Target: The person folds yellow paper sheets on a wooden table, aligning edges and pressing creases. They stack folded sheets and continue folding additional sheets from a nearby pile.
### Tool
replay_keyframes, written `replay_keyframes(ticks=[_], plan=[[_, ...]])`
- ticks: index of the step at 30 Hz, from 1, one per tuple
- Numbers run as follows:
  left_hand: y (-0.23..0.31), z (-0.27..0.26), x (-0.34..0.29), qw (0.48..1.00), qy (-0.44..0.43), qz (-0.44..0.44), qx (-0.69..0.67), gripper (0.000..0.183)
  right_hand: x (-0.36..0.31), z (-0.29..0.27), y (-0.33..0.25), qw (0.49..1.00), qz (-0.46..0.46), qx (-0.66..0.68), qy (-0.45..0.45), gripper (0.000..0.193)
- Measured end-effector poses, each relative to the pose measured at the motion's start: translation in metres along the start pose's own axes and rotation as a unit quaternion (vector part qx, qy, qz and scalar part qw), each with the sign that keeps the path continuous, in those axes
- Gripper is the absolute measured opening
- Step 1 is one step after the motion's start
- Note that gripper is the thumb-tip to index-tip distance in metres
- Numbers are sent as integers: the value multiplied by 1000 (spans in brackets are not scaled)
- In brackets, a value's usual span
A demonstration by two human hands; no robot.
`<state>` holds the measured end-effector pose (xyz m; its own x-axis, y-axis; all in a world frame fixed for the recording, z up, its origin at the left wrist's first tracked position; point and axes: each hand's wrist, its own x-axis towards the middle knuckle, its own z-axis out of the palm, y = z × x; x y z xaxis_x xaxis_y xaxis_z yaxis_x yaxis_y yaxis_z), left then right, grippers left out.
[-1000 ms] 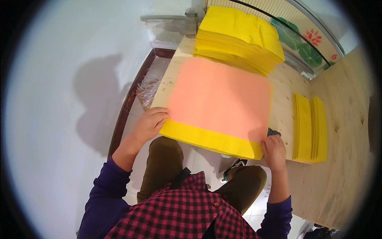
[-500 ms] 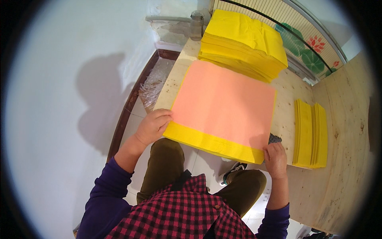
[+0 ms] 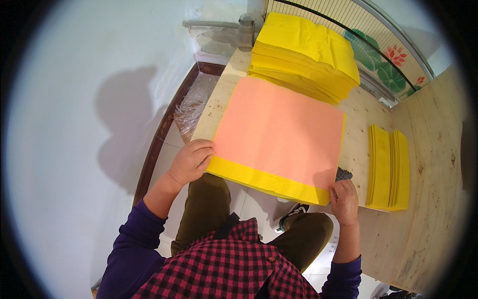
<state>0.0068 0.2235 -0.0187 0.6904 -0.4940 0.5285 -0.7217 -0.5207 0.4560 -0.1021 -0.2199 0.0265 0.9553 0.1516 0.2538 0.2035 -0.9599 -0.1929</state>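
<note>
A pink sheet (image 3: 279, 132) of paper or thin cloth lies spread over a stack of yellow sheets (image 3: 269, 183). A yellow band shows along the near edge, with a thin yellow line at the right. My left hand (image 3: 191, 160) is closed at the pink sheet's near left corner, thumb and fingers pressed together there. At the near right corner my right hand (image 3: 343, 201) is closed, its fingertips on the sheet's edge. Whether the right fingers also grip the yellow sheets beneath is hidden.
Behind the pink sheet rises a tall pile of folded yellow sheets (image 3: 303, 55). Narrow yellow bundles (image 3: 388, 167) lie at the right of the wooden table (image 3: 356, 132), by a wooden panel (image 3: 423, 164). A glass jar (image 3: 246, 32) stands at the back left. A dark gridded object (image 3: 343, 174) sits beside my right hand.
My left hand has moved slightly toward me, and the pink sheet's near left corner has come a little nearer with it. My right hand stays almost in place.
</note>
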Motion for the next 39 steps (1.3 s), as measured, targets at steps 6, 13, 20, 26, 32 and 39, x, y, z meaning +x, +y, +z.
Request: replay_keyframes(ticks=[6,13,20,26,32,39], plan=[[-8,-3,3,995,23,-73,-63,28,-3,1,7,990,72,113,40,15],[-49,24,51,907,31,-322,-270,60,23,30,26,893,261,362,61,60],[-54,44,87,885,8,-371,-282,69,50,53,34,869,281,407,14,67],[-48,56,89,902,-21,-344,-261,76,52,58,35,853,296,428,34,76],[-54,50,82,847,-11,-368,-383,77,48,55,37,775,341,527,72,81],[-56,55,74,821,1,-347,-454,75,50,59,29,729,341,579,128,82]])
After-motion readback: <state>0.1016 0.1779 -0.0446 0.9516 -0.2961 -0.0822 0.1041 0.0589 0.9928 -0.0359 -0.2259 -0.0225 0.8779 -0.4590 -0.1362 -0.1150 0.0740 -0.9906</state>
